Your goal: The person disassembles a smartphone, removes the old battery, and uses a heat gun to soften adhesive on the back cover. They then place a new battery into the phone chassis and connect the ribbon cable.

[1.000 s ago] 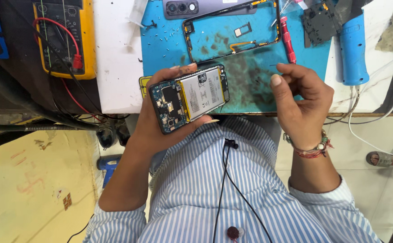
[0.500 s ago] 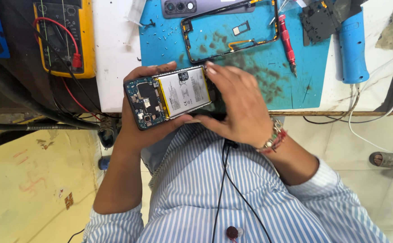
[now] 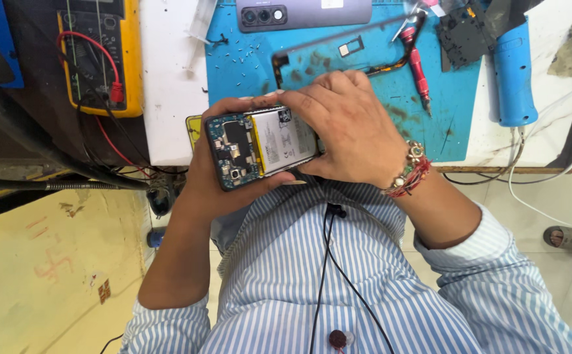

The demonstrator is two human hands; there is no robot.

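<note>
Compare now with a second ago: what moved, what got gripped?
The right hand came in from beside the opened phone and now lies over its right end, fingers on it. The left hand still cradles the phone from below, circuit board and battery facing up. The red screwdriver, yellow multimeter and blue mat stayed put.

White workbench (image 3: 168, 98), yellow floor (image 3: 43, 275)

Your right hand (image 3: 348, 128) left the mat, crossed over, and closed over the opened phone's (image 3: 259, 145) right end.
</note>
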